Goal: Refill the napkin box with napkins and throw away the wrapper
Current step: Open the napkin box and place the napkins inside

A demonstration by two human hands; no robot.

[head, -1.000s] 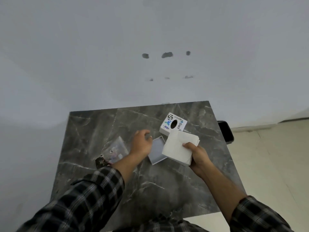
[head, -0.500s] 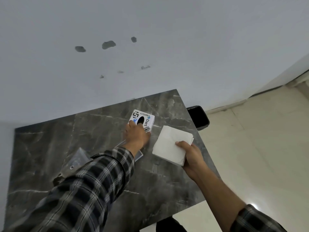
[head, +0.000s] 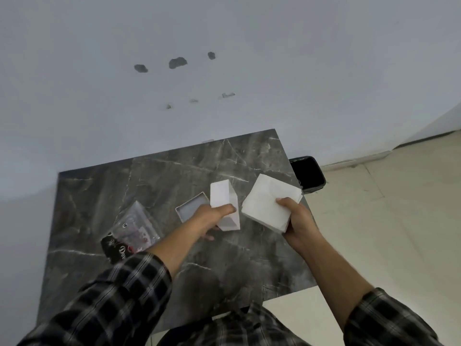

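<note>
My left hand [head: 208, 217] grips the white napkin box [head: 223, 198], lifted off the table and tipped so its open underside faces me. The box's shallow lid or base tray [head: 192, 208] lies flat on the dark marble table [head: 124, 196] just left of the box. My right hand [head: 298, 221] holds a thick stack of white napkins [head: 268, 203] above the table's right edge, close beside the box but apart from it. A clear plastic wrapper [head: 134, 226] lies crumpled on the table to the left.
A black waste bin [head: 308, 174] stands on the floor past the table's far right corner. A dark printed packet [head: 113, 248] lies under the wrapper. A white wall runs behind the table; pale floor tiles lie to the right.
My left hand took hold of the napkin box, lifted it and turned it over towards me. The right hand kept the napkin stack and stayed beside it. The view swung a little.
</note>
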